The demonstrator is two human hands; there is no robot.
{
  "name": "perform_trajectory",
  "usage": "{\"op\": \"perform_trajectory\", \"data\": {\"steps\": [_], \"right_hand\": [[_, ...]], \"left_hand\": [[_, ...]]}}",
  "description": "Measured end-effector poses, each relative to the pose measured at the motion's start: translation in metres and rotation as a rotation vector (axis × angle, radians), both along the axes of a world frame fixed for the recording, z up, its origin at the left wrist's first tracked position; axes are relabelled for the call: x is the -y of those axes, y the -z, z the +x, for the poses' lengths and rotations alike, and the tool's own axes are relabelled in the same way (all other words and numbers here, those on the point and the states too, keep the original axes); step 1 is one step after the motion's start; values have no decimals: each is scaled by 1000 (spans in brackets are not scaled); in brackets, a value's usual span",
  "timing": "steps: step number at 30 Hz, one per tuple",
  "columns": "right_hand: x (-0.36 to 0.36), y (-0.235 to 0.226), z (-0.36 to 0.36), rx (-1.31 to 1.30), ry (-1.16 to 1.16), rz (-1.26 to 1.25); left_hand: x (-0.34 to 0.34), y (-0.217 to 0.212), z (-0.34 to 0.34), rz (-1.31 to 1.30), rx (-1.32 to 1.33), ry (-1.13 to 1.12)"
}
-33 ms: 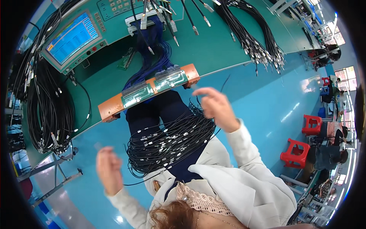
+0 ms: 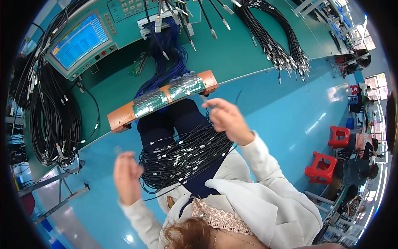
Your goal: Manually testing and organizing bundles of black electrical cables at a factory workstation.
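Observation:
A bundle of thin black cables [image 2: 186,155] with white tags lies across my lap. My right hand [image 2: 230,120] is closed above the bundle's right side. It pinches a black cable whose pale connector end [image 2: 203,98] sticks out toward the fixture. My left hand [image 2: 127,172], blurred, is closed just left of the bundle, and a pale connector tip [image 2: 117,149] shows past its fingers. In front of both hands is an orange-brown fixture bar [image 2: 120,117] at the table edge, carrying two green circuit boards [image 2: 150,103]. Neither hand touches it.
Blue wires [image 2: 168,62] run from the fixture to a tester with a lit screen [image 2: 81,40] on the green table [image 2: 232,58]. Black cable bundles lie at far left [image 2: 54,120] and far right [image 2: 277,41]. Red stools [image 2: 321,167] and seated people are at right.
My left hand has moved right and slightly up, nearer the bundle. My right hand has shifted a little left and down, bringing its connector below the fixture's right end.

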State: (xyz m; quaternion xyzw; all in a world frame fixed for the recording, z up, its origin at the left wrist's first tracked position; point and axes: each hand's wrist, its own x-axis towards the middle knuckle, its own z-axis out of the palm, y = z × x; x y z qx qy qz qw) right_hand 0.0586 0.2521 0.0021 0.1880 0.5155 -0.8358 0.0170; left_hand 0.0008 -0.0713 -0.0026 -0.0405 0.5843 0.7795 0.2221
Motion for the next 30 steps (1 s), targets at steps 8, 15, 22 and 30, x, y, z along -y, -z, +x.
{"op": "perform_trajectory", "data": {"steps": [8,15,22,30], "right_hand": [[37,36,-31,32,104,-149],[35,42,-37,63,39,-264],[32,40,-37,46,35,-433],[31,39,-38,65,40,-407]], "left_hand": [[-112,39,-12,146,114,87],[-118,41,-19,104,76,59],[-117,41,-20,96,91,49],[-119,42,-20,96,97,33]]}}
